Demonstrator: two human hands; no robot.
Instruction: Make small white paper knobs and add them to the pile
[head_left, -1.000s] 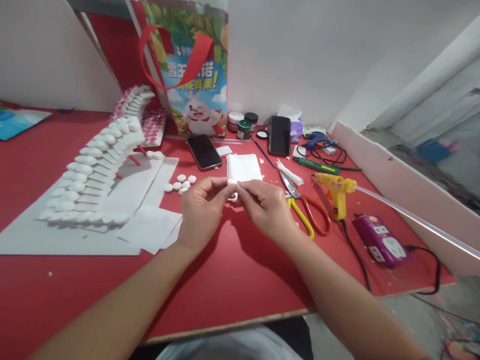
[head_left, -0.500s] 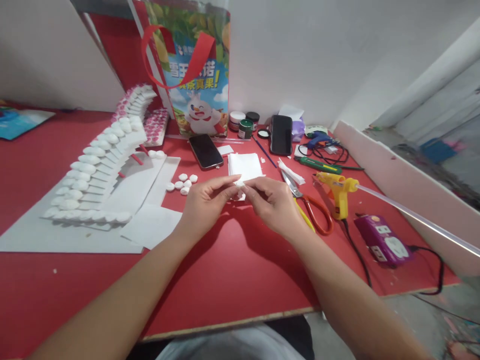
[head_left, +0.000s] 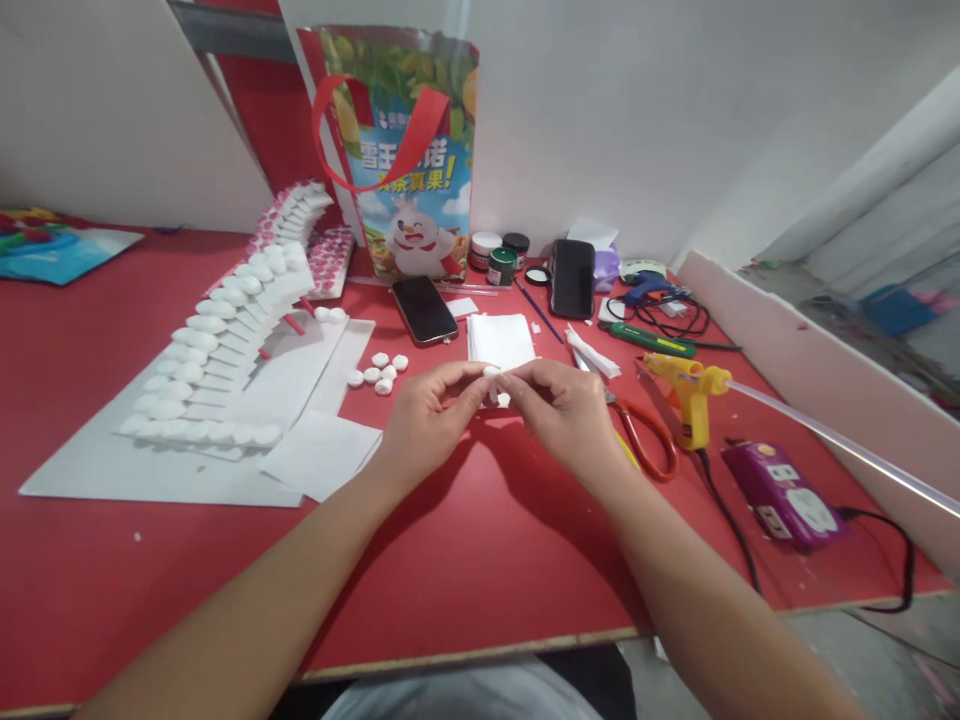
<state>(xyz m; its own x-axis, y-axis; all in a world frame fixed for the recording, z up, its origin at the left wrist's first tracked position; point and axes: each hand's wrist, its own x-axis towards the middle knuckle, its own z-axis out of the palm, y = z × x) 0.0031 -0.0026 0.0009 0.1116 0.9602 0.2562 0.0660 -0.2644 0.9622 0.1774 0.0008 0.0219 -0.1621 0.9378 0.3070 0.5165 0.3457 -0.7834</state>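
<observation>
Between the fingertips of my left hand point(head_left: 435, 415) and my right hand point(head_left: 562, 405) is a small white piece of tissue paper point(head_left: 491, 373), bunched up and partly covered by the fingers. Both hands are closed in a pinch on it. Just behind them lies a stack of white paper squares point(head_left: 501, 338). To the left of my left hand, several white paper balls point(head_left: 380, 374) sit grouped on the red table point(head_left: 480, 560). A curved white model point(head_left: 232, 330) edged with rows of similar white pads stands on a white board at the left.
A yellow glue gun point(head_left: 690, 390), red-handled scissors point(head_left: 652, 440) and a purple power strip point(head_left: 784, 495) lie on the right. Two phones point(head_left: 424, 310), paint jars point(head_left: 502, 266) and a colourful bag point(head_left: 420, 180) are at the back. A low white foam edge point(head_left: 810, 370) borders the right side.
The view has shifted slightly, so everything appears a little further right and lower. My hands stay together, with a small shift of the fingers on the tissue paper.
</observation>
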